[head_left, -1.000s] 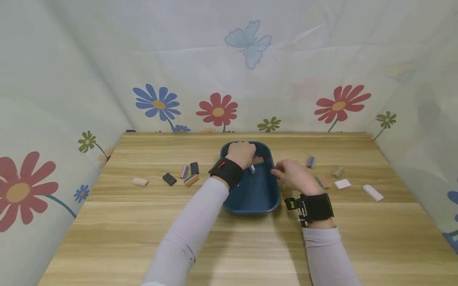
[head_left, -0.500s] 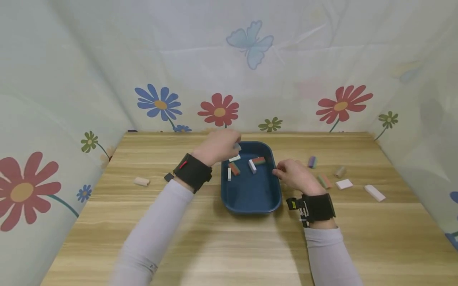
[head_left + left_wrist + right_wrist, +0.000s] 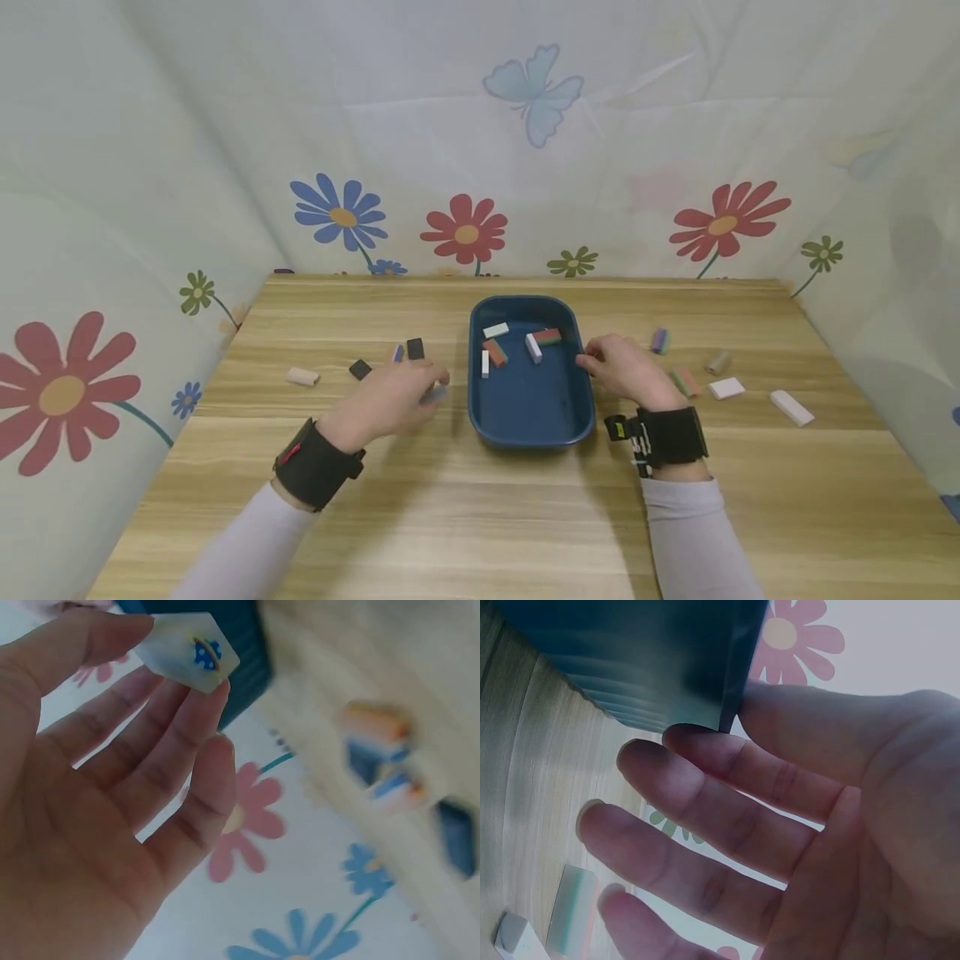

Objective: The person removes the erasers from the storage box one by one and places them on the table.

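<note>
My left hand [image 3: 386, 402] is over the table, left of the blue plastic bin [image 3: 531, 417]. Between its thumb and fingertips it pinches a small whitish eraser [image 3: 184, 649] with pointed ends and a blue dotted print. The other fingers spread loosely in the left wrist view. At the bin's right side, my right hand [image 3: 626, 371] pinches the rim between thumb and index finger, its remaining fingers extended along the outer wall. Inside the bin lie white erasers [image 3: 533, 348] and red-green striped erasers [image 3: 495, 352].
Left of the bin are dark erasers [image 3: 360, 369], a striped one [image 3: 397, 354] and a beige one [image 3: 303, 377]. On the right lie a purple-green eraser [image 3: 660, 341], a green-orange one [image 3: 686, 382], a tan one [image 3: 717, 362] and white ones [image 3: 791, 407]. A flowered curtain [image 3: 630, 125] borders the table.
My left hand has come up out of the bin with the pale eraser and moved left and nearer over the table. My right hand has stayed at the rim.
</note>
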Demonstrator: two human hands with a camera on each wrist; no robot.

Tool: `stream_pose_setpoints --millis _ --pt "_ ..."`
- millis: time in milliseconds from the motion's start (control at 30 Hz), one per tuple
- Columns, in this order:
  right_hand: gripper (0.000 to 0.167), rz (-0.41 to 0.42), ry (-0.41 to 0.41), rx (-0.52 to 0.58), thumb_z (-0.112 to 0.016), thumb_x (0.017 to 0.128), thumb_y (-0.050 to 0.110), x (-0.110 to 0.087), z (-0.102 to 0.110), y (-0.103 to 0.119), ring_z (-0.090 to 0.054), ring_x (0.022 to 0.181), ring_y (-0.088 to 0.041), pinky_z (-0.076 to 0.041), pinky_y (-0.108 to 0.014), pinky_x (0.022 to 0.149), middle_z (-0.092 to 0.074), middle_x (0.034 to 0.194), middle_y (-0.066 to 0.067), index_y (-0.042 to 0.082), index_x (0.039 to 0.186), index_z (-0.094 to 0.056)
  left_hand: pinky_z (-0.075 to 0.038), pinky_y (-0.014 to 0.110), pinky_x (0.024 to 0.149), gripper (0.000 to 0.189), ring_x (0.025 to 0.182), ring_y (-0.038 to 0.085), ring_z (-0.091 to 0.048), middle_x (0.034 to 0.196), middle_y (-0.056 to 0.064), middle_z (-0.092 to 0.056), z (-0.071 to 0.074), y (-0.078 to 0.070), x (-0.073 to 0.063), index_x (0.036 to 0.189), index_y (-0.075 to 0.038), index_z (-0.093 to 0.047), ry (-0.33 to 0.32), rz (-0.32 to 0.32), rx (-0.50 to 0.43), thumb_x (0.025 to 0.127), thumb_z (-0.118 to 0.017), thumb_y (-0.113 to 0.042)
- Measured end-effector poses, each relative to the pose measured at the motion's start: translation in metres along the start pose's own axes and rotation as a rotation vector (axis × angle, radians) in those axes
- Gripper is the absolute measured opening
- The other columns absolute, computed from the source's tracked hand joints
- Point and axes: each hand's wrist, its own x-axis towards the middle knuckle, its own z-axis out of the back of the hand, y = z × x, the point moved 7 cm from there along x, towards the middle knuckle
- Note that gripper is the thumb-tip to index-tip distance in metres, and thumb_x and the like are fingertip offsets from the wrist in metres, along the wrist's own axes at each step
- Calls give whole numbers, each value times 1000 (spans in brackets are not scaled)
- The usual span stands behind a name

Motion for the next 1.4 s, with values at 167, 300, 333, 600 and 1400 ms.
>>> stream_pose_setpoints --millis 167,300,333,600,1400 --pt "22 -10 3 -5 -57 99 20 0 -2 -1 -50 60 -17 -39 -33 55 -57 68 -1 5 86 -66 -49 30 68 23 77 11 -58 101 3 -66 -38 12 -28 110 -8 -67 24 3 -32 88 -72 -12" --pt "22 -12 8 -3 -57 100 20 0 -2 -1 -50 60 -17 -40 -33 56 -59 70 -3 4 88 -66 -49 31 66 22 74 11 -57 94 1 -64 -48 15 -37 105 -8 -67 4 3 35 84 -75 -9" --pt "22 -10 10 -3 -57 100 20 0 -2 -1 -51 60 -17 -40 -33 56 -59 70 -3 4 89 -66 -49 32 65 22 73 12 -58 92 1 -63 -50 14 -39 104 -8 -67 -3 0 49 84 -75 -9" --pt "22 -8 24 -17 -56 100 21 2 -2 -1 -52 63 -18 -42 -34 59 -60 73 -2 3 93 -67 -48 33 62 22 70 13 -57 85 -2 -59 -52 9 -43 102 -9 -67 -24 -23 75 82 -78 -9" --pt "22 -22 19 3 -56 100 21 1 0 -2 -53 64 -18 -43 -34 59 -62 75 -3 3 95 -67 -46 41 70 28 84 19 -58 98 5 -60 -47 6 -43 104 -10 -69 -69 -2 86 80 -82 -19"
